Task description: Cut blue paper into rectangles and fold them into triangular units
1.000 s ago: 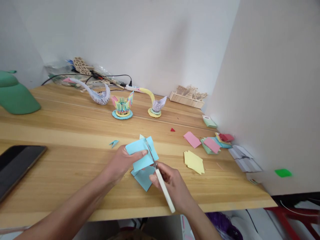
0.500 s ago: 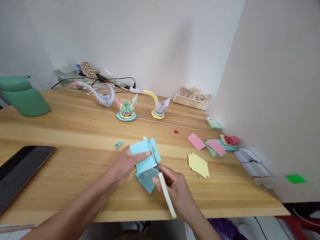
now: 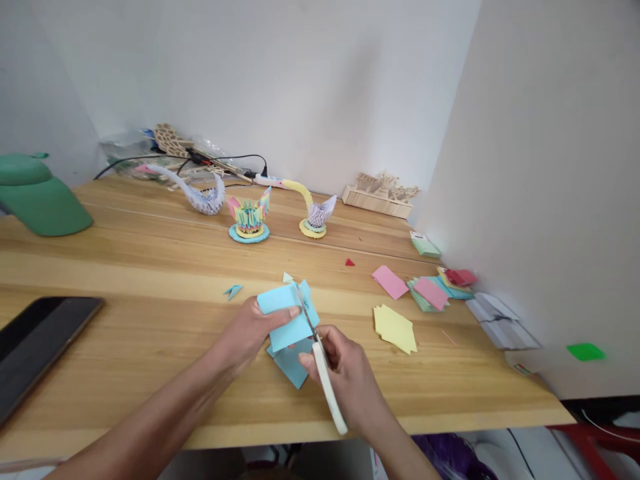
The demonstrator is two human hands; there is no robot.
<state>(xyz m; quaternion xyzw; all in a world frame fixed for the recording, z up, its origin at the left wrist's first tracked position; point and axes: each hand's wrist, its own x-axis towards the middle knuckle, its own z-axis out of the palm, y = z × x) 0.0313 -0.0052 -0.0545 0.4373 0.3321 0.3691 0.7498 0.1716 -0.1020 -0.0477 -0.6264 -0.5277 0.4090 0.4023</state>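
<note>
My left hand [image 3: 245, 333] pinches a light blue paper sheet [image 3: 283, 313] held just above the wooden table [image 3: 150, 267]. My right hand [image 3: 345, 377] grips white-handled scissors [image 3: 323, 370], whose blades run up through the blue sheet near its right edge. More blue paper [image 3: 290, 363] lies on the table beneath both hands. A small blue folded piece [image 3: 233, 291] rests to the left, and a tiny pale triangle [image 3: 287, 277] lies just beyond the sheet.
Paper swans [image 3: 200, 193] [image 3: 313, 213] and a colourful paper basket [image 3: 249, 217] stand at the back. Yellow sheets [image 3: 395, 328], a pink sheet [image 3: 390, 282] and mixed stacks [image 3: 440, 287] lie to the right. A dark tablet [image 3: 35, 340] and a green lamp base [image 3: 35, 197] sit left.
The scissors have advanced slightly along the blue sheet's right side. Both hands stay in the same place; the camera view shifted a little.
</note>
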